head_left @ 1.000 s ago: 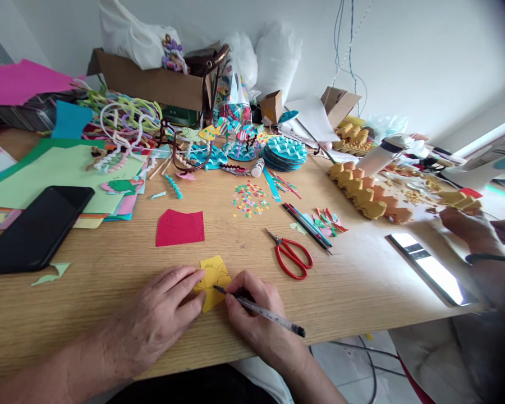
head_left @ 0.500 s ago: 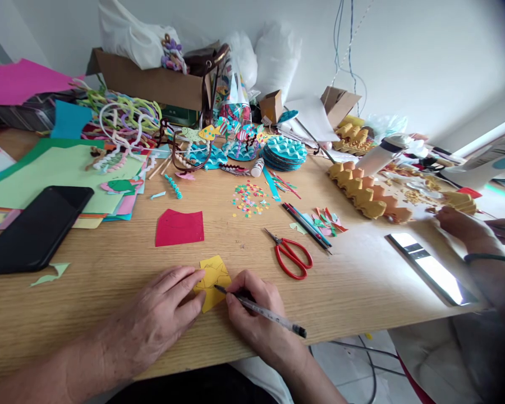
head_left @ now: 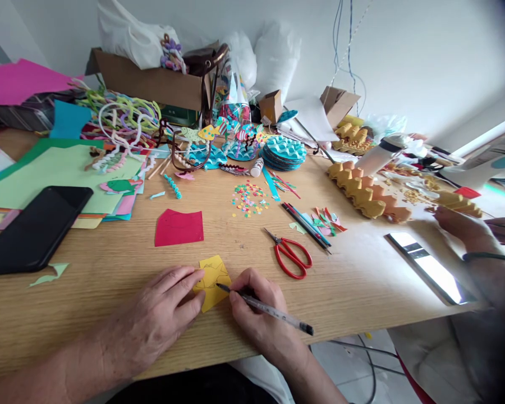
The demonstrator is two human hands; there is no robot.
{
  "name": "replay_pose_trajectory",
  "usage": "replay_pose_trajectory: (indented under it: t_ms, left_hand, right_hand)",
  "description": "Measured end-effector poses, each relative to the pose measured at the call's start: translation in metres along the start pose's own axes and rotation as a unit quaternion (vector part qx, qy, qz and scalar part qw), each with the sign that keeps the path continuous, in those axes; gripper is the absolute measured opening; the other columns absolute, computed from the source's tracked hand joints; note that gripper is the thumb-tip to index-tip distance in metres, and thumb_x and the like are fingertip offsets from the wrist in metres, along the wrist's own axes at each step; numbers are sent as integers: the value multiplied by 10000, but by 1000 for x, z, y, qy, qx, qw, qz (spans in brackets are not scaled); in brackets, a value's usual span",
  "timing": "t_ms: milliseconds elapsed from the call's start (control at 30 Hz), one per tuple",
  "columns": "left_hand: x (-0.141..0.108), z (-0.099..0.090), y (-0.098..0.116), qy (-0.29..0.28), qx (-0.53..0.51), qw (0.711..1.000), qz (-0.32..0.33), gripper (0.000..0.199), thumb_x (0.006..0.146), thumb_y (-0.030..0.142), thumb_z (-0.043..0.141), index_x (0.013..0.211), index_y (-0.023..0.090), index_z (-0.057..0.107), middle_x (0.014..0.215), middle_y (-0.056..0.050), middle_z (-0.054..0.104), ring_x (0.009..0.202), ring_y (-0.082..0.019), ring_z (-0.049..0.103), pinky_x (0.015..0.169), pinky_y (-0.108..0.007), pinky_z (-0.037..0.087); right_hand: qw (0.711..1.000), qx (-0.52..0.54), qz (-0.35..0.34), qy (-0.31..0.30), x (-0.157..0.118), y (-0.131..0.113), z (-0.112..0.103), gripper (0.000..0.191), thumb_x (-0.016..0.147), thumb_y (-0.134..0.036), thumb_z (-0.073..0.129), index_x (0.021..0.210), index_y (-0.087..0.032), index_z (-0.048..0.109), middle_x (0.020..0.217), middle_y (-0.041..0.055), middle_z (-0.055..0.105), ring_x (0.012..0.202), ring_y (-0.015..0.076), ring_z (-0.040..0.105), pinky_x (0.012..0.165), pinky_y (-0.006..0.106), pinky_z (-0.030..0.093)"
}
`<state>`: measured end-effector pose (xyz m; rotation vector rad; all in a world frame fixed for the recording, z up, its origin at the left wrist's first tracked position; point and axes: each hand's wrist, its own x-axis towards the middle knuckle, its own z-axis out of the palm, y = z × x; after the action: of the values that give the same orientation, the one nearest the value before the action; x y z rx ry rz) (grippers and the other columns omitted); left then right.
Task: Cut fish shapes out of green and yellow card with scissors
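A small yellow paper piece (head_left: 214, 270) lies near the table's front edge, with a fish outline drawn on it in dark lines. My left hand (head_left: 162, 314) rests flat beside it, its fingertips pressing on the paper's left edge. Pinched in my right hand (head_left: 261, 314) is a pen (head_left: 273, 312) with a clear barrel, its tip touching the yellow paper. Red-handled scissors (head_left: 292, 255) lie to the right, blades pointing away. Beyond my left hand is a red paper piece (head_left: 179, 228) with a faint drawn line.
Coloured pencils (head_left: 307, 227) lie by paper scraps (head_left: 326, 220). Paper dots (head_left: 250, 199) are scattered mid-table. At left are a black phone (head_left: 37, 227) and stacked coloured paper (head_left: 63, 168). Blue egg-carton discs (head_left: 284, 152) stand behind. A co-worker's hand (head_left: 460, 227) is near a yellow egg carton (head_left: 357, 193).
The pen tip has moved slightly right along the yellow paper, together with my right hand. My left hand stays in place.
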<state>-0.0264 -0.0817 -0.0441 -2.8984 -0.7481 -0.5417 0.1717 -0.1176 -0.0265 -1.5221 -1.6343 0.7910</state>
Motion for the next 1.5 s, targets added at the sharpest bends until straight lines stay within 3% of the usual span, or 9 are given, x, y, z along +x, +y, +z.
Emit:
replay_pose_trajectory:
  t_ms: [233,600,1500]
  left_hand:
    - [-1,2,0,7,-4,1000,-8,235,844,98,446,930,180,648,1143,-95,636,1090,-241,547,905,-375,516]
    - [7,-6,3,-40,-12,999,-25,280,856,267,506,1104,236,634,1127,-85,638,1054,-249,549,891,-397,480]
    - [7,-3,5,-17,9,1000,-22,275,850,294,529,1097,230,630,1103,-76,634,1043,-241,527,884,-376,452]
  right_hand:
    - [999,-11,28,-15,2,2,-5,67,705,-136,476,666,-185,499,511,-52,460,443,83,409,437,180,305]
    - [999,-37,-17,-18,1,7,0,82,704,-122,481,698,-185,532,556,-41,534,461,82,444,471,179,344]
    - [999,-25,-11,-30,3,9,-2,73,706,-126,480,682,-187,513,544,-48,509,460,82,433,464,181,328]
